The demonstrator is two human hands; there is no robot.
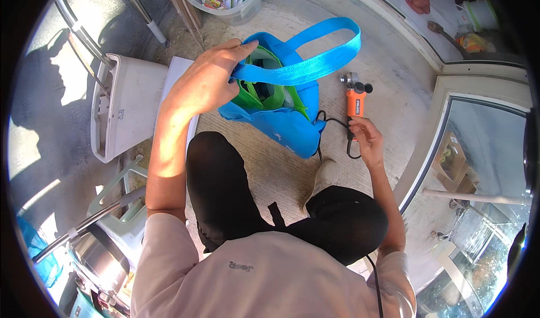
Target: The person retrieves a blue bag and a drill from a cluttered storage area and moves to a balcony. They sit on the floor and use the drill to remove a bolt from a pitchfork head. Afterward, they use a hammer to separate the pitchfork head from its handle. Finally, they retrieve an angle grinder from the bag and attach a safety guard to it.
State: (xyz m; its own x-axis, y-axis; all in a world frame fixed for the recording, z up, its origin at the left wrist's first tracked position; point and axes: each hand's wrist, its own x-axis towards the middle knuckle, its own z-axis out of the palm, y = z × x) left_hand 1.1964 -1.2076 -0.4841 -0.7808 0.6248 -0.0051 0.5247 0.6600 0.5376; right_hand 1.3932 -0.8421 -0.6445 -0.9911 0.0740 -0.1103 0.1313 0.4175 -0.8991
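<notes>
My left hand [216, 79] is closed round the rim of a blue tote bag [281, 129], close to the foot of its strap. The bag tilts open on the floor, and bright green material lines its mouth; what lies deeper inside is dark. To its right is an orange angle grinder [355, 101] with a metal head and black knobs at the far end. My right hand [368, 140] has its fingers curled at the grinder's black rear end. A black cord [336, 120] runs between the bag and that end, with a loop below the fingers.
A clear plastic tub [239, 13] of packets stands at the far side. On the left are a white plastic box-shaped thing [132, 107], metal poles [79, 25] and a steel pot [98, 256]. A glazed door frame [427, 143] borders the right. My shoe [325, 177] rests on the concrete floor.
</notes>
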